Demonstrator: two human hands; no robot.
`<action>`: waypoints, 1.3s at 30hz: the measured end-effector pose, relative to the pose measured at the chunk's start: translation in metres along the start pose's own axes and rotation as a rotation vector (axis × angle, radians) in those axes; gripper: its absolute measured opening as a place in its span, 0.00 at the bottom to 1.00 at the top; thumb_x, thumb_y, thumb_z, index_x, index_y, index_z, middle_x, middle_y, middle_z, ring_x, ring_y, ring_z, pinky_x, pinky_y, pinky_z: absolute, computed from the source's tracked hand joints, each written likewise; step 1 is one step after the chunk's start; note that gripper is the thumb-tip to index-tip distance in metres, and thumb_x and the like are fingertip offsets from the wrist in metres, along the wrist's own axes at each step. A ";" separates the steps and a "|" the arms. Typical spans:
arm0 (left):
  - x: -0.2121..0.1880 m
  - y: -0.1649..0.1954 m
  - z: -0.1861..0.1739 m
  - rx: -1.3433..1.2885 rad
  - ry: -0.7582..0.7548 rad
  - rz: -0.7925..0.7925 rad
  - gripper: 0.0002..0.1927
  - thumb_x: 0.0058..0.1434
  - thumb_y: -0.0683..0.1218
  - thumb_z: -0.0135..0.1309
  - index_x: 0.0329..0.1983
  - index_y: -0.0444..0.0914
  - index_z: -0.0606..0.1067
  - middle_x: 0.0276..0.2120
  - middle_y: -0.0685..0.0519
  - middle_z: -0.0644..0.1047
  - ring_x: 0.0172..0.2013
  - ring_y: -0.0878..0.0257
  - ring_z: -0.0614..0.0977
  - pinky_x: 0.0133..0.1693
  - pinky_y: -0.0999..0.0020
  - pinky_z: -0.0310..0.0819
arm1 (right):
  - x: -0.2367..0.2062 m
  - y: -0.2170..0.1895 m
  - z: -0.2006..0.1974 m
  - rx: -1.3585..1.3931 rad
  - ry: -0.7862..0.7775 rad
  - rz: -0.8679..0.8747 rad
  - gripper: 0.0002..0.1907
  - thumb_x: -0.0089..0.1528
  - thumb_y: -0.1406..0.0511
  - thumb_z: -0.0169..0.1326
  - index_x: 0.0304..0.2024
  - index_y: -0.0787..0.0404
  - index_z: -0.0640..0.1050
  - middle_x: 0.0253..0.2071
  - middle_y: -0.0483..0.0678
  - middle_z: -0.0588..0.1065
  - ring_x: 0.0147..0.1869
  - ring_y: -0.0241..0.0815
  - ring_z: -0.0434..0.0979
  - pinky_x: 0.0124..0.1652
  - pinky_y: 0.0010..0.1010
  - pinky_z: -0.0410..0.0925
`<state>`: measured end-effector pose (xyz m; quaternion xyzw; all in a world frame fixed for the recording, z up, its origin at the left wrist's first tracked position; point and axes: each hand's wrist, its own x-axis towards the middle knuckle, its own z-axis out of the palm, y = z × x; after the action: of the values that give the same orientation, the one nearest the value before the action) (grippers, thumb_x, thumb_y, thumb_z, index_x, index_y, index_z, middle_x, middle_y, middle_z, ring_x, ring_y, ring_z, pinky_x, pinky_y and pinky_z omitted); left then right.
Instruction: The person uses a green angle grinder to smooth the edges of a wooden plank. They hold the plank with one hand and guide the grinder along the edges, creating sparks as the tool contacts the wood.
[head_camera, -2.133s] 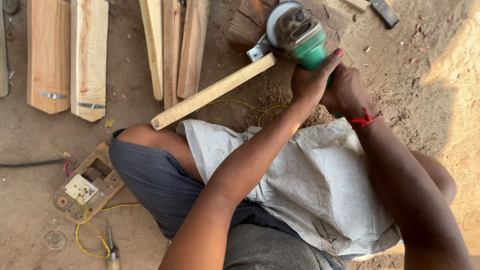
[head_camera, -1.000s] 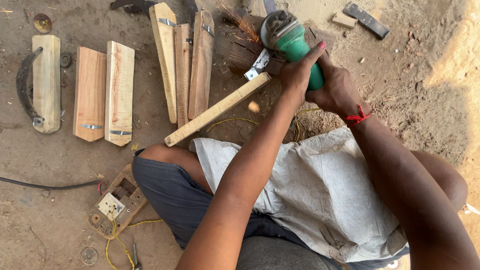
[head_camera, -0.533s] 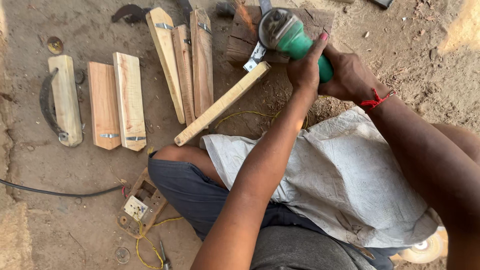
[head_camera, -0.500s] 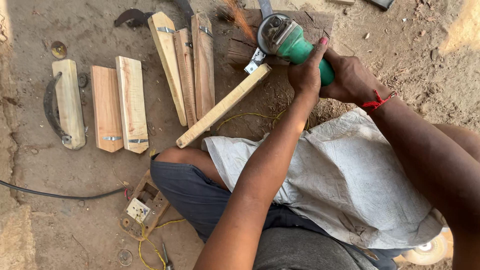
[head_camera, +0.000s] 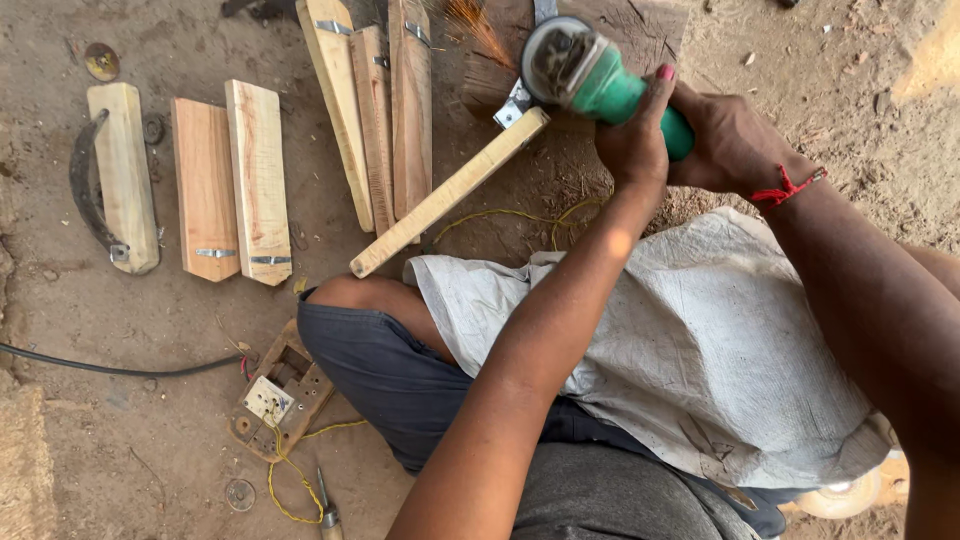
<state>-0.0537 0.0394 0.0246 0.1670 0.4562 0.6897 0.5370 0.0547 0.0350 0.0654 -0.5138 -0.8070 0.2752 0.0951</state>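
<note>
Both hands, left (head_camera: 632, 140) and right (head_camera: 735, 140), clench the grinder (head_camera: 590, 80); the slat (head_camera: 450, 190) slants from its disc down-left across the dirt ground (head_camera: 150, 430).

At 9 o'clock a wooden piece with a curved dark metal handle (head_camera: 120, 180) lies on the dirt floor (head_camera: 130, 350). Just right of it, 2 short flat boards (head_camera: 232, 180) sit side by side, each with a small metal clip near its lower end. At 12 o'clock, 3 longer tapered slats (head_camera: 380, 110) lean together. Down at 7 o'clock, a wooden switchboard (head_camera: 275, 400) trails yellow wire (head_camera: 285, 490); a black cable (head_camera: 110, 365) runs off at 9 o'clock. A grey cloth (head_camera: 700, 350) covers the lap, at 4 o'clock.
</note>
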 end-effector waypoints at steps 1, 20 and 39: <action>0.000 0.000 0.001 0.007 0.038 0.021 0.22 0.59 0.54 0.70 0.44 0.31 0.80 0.44 0.50 0.81 0.46 0.61 0.82 0.53 0.66 0.74 | 0.000 0.000 -0.001 0.019 0.052 -0.046 0.44 0.48 0.64 0.71 0.65 0.60 0.68 0.44 0.60 0.80 0.45 0.61 0.83 0.49 0.47 0.77; 0.025 0.003 -0.008 0.128 -0.228 -0.187 0.21 0.60 0.50 0.67 0.50 0.31 0.83 0.48 0.46 0.84 0.48 0.61 0.83 0.54 0.69 0.74 | 0.009 -0.006 0.010 0.077 0.094 0.141 0.44 0.48 0.60 0.73 0.62 0.65 0.67 0.44 0.65 0.79 0.45 0.64 0.83 0.47 0.48 0.77; 0.045 0.019 -0.013 0.115 -0.158 -0.278 0.21 0.55 0.49 0.68 0.47 0.31 0.82 0.46 0.44 0.82 0.45 0.59 0.84 0.52 0.66 0.77 | 0.031 -0.029 -0.010 0.016 -0.134 0.130 0.50 0.49 0.62 0.70 0.66 0.72 0.59 0.41 0.70 0.79 0.43 0.65 0.83 0.43 0.47 0.78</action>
<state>-0.0909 0.0738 0.0219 0.1866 0.4701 0.5660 0.6510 0.0228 0.0569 0.0855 -0.5448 -0.7743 0.3210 0.0267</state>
